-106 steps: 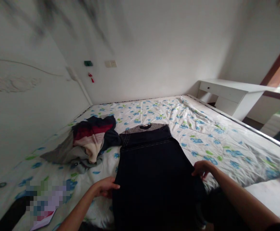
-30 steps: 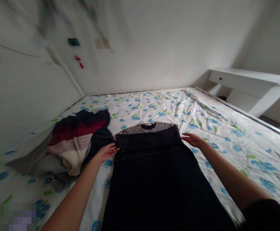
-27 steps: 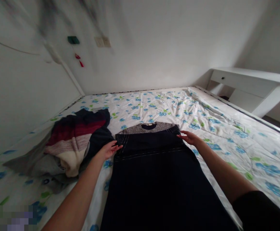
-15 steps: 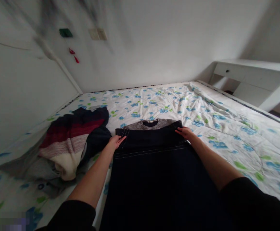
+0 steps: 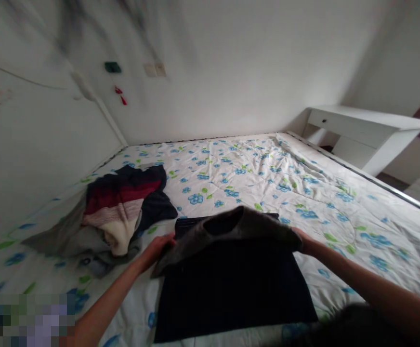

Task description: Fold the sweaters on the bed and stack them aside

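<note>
At the left shoulder of the dark shirt (image 5: 231,291), your left hand (image 5: 159,246) is closed, fingertips pinching the cloth edge. At the shirt's right shoulder, your right hand (image 5: 305,242) grips too; fingers mostly behind cloth, can't tell exact placement. Forearms angle in from the shirt's near left and near right, hands roughly level. Collar section (image 5: 262,227) arches between your hands, over the shirt's body. Shirt's on the floral sheet (image 5: 215,166), clothes pile (image 5: 123,207) just left of it.

The bed (image 5: 343,174), covered by a floral sheet (image 5: 228,169), supports 1 dark shirt (image 5: 231,284) (collar section raised) at near center and 1 multicolored clothing heap (image 5: 123,202) to its left.
</note>
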`<state>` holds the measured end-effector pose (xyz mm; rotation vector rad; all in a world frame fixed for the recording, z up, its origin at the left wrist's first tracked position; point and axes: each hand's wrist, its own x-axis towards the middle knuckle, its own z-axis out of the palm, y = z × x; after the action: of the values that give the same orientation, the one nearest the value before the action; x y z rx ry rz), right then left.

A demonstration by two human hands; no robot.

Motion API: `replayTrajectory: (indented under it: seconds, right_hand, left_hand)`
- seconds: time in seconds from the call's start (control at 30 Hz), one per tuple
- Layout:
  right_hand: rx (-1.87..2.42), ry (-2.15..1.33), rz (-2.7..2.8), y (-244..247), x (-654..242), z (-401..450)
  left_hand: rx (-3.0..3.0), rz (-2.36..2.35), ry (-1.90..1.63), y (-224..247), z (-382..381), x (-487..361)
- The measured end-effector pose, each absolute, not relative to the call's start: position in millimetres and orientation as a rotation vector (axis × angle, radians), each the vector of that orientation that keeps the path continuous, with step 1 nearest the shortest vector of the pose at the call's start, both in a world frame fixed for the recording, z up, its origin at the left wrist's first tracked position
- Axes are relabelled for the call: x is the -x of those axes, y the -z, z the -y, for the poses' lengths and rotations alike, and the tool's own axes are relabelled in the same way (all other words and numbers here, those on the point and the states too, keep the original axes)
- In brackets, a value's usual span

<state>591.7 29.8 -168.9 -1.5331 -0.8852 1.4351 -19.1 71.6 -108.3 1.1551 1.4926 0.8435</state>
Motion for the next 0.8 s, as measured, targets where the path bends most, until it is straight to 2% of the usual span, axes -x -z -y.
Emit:
replayTrajectory:
  seconds: [0.1, 0.2, 0.3, 0.43, 0.67, 0.8]
  right_hand:
    - [1.786, -1.549, 1.029, 180.2, -576.1, 1.5]
    - [1.739, -1.501, 1.024, 179.9, -567.7, 4.6]
    - [1.726, -1.423, 0.980, 178.9, -566.8, 4.2]
    - [1.840, -1.291, 0.948, 182.0, -568.5, 12.8]
    - [1.793, -1.598, 0.972, 164.0, -587.8, 21.3]
    - [1.970, -1.515, 1.131, 151.5, -594.0, 24.3]
  left_hand:
    - [-1.288, -1.515, -0.692, 114.8, -32.7, 10.0]
    - [-1.327, -1.570, -0.820, 111.7, -14.4, 6.2]
    - [-1.202, -1.669, -0.884, 107.4, 0.1, 13.9]
    - [-0.932, -1.644, -0.667, 102.0, 26.7, 20.6]
    - [-0.911, -1.620, -0.680, 78.8, 44.7, 18.0]
    - [-1.121, -1.877, -0.626, 79.1, 39.4, 18.3]
